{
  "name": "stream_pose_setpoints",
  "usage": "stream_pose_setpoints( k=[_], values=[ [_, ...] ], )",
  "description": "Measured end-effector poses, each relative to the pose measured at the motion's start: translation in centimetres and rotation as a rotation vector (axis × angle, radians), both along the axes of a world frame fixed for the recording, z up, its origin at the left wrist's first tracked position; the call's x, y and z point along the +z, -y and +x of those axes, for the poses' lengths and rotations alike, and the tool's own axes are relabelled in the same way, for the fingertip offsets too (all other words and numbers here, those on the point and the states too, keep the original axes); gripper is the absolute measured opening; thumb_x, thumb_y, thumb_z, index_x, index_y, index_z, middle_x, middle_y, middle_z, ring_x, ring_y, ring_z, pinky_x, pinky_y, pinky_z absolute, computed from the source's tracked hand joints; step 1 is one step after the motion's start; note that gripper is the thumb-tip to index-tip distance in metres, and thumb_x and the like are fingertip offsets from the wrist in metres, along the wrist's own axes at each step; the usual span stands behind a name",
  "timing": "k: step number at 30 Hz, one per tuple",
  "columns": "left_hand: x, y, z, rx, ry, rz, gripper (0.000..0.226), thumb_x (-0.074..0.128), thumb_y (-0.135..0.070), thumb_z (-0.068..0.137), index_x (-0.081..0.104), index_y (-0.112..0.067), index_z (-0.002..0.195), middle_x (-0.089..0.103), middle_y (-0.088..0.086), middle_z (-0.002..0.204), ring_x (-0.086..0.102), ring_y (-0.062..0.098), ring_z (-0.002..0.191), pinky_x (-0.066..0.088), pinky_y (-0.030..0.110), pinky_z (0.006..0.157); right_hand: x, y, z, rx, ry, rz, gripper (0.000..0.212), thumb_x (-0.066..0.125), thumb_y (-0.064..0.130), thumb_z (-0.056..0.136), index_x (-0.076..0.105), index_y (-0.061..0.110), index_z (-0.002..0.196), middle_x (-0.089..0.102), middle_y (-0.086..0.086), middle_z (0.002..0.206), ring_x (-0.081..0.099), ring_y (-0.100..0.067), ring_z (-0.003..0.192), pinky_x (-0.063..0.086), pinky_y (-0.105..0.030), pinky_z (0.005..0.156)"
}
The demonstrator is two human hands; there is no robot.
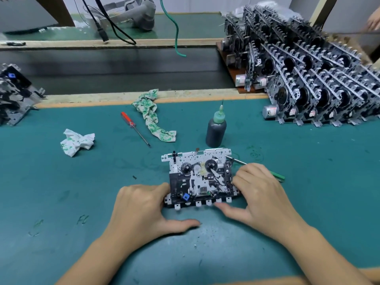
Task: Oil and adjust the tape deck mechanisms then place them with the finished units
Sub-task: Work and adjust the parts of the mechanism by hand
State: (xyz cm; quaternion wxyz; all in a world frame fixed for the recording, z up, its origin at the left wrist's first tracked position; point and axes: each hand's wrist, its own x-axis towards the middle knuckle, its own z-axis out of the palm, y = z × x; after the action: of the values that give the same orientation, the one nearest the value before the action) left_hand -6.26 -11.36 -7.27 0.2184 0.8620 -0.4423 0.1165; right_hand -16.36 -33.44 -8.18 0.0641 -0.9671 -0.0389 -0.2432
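Note:
A tape deck mechanism (200,177) lies flat on the green mat (61,182), its reels facing up. My left hand (144,206) grips its left edge, fingers curled at the side and thumb stretched along the mat. My right hand (259,194) holds its right edge, thumb under the front tabs. A green-handled screwdriver (275,175) lies behind my right hand, its metal tip resting at the mechanism's top right corner. A dark oil bottle (216,128) with a green needle cap stands upright just behind the mechanism. Stacked mechanisms (320,83) fill the right rear.
A red-handled screwdriver (133,127) and a green-printed rag (153,116) lie behind and to the left. A crumpled paper (77,141) sits further left. Another mechanism (14,95) lies at the far left edge. A dark conveyor belt (123,68) runs behind the mat.

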Motion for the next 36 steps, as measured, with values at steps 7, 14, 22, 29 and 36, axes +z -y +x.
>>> stream_pose_setpoints(
  k=[7,14,22,29,36],
  values=[
    [-0.2,1.0,-0.8,0.231,0.021,0.003,0.060,0.051,-0.072,0.061,0.043,-0.015,0.043,0.038,0.002,0.032,0.044,0.022,0.029,0.023,0.021,0.040,0.1,-0.4,0.0,0.038,0.002,0.056,0.051,0.057,0.060,0.077,0.046,0.013,0.060,0.044,0.001,0.061,0.048,-0.022,0.066,0.036,-0.030,0.073],
    [-0.1,0.4,0.1,0.077,-0.062,-0.006,0.065,0.048,-0.085,0.054,0.048,-0.019,0.050,0.042,0.001,0.034,0.047,0.021,0.032,0.035,0.025,0.036,0.0,-0.9,0.1,-0.033,0.079,0.012,0.052,0.053,0.058,0.080,0.047,0.012,0.056,0.049,-0.002,0.058,0.050,-0.023,0.061,0.033,-0.028,0.070],
    [0.1,0.4,0.3,0.034,-0.054,-0.052,0.059,0.052,-0.082,0.054,0.026,-0.029,0.060,0.040,-0.001,0.034,0.045,0.021,0.031,0.037,0.026,0.034,-0.1,-0.9,-0.1,-0.051,0.085,-0.046,0.055,0.051,0.061,0.081,0.050,0.011,0.057,0.053,-0.002,0.060,0.054,-0.024,0.064,0.037,-0.031,0.074],
    [-0.2,-0.1,1.0,-0.042,0.010,0.047,0.062,0.049,-0.078,0.061,0.057,-0.017,0.051,0.040,0.000,0.033,0.044,0.020,0.030,0.034,0.019,0.036,0.0,-1.6,0.1,-0.158,0.095,-0.037,0.055,0.055,0.064,0.070,0.048,0.012,0.051,0.051,0.001,0.054,0.053,-0.022,0.061,0.037,-0.030,0.075],
    [-0.1,-0.4,1.0,-0.051,-0.034,0.040,0.056,0.053,-0.074,0.063,0.049,-0.018,0.056,0.040,-0.004,0.035,0.045,0.017,0.032,0.039,0.025,0.034,0.1,-0.5,-0.3,-0.028,0.013,-0.073,0.049,0.052,0.053,0.081,0.053,0.010,0.059,0.053,-0.001,0.061,0.054,-0.024,0.067,0.039,-0.031,0.074]
  ],
)
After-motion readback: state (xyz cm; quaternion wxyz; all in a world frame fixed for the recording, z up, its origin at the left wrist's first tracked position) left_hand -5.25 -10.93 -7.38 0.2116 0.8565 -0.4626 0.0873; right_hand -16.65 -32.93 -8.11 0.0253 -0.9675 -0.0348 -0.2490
